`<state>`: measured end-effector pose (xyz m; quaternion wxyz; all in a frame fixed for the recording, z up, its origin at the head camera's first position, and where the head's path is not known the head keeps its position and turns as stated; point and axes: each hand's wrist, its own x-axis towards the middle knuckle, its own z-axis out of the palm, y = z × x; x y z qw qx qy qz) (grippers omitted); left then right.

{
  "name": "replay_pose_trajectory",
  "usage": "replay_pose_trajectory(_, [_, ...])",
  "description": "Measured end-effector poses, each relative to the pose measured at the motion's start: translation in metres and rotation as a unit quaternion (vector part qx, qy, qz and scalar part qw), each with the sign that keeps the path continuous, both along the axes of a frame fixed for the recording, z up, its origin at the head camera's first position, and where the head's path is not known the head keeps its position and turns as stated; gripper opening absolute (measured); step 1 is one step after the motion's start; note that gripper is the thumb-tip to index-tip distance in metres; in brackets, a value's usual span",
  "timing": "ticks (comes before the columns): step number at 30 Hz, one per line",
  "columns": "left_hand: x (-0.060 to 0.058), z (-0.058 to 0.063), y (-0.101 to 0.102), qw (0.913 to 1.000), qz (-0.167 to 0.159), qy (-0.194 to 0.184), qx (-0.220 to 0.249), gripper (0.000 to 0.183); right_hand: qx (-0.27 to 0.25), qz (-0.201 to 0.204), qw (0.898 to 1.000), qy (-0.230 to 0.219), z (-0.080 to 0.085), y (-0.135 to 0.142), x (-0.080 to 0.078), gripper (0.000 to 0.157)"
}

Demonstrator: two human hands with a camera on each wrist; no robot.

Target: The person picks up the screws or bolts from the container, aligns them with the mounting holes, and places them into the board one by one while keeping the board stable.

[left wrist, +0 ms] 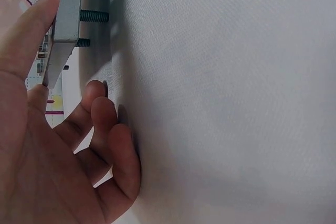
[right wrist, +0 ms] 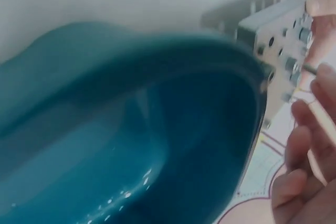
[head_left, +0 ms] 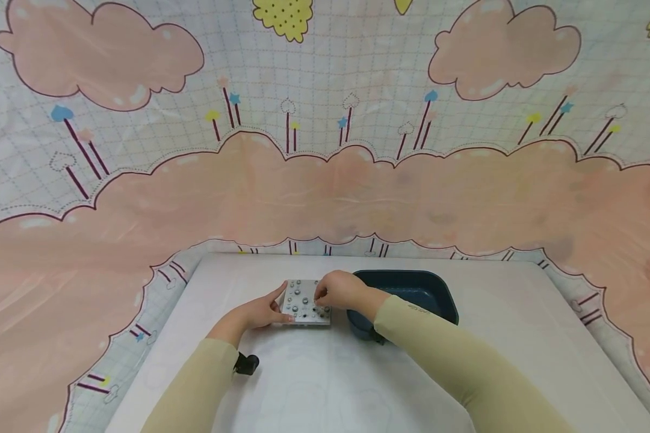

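A silver metal plate carries several bolts on its upper face, and threaded ends stick out below it over the white table. My left hand grips the plate's left side between thumb and forefinger; its other fingers curl loosely beside it. Over the plate's right part, my right hand pinches a thin metal rod at one of the bolts. Whether the rod is a tool or a screw I cannot tell. The plate also shows open holes near its corner in the right wrist view.
A dark blue tray stands right of the plate, under my right forearm. Small shiny specks show inside it; I cannot tell what they are. A black wrist device hangs by my left sleeve. A patterned curtain closes the back.
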<state>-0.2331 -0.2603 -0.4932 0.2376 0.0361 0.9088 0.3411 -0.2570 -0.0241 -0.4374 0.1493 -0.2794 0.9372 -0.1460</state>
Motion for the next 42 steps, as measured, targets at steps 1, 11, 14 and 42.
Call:
replay_pose_trajectory(1, [0.000,0.000,0.000,1.0000,0.000,0.000,0.001,0.109,0.001,-0.007,1.000,-0.003,0.000,-0.002,0.000,0.008])
replay_pose_trajectory(11, [-0.002,-0.002,0.000,1.0000,0.003,0.001,-0.007,0.109,0.025,-0.047,0.999,-0.001,-0.006,-0.018,0.001,0.005])
replay_pose_trajectory(14, [-0.003,-0.003,0.001,1.0000,0.004,0.001,-0.005,0.109,0.024,-0.049,0.999,0.006,-0.008,-0.018,0.001,0.005])
replay_pose_trajectory(42, [-0.002,-0.003,0.001,0.9999,0.009,0.003,-0.007,0.109,0.075,0.026,0.995,0.061,-0.018,-0.017,0.000,0.008])
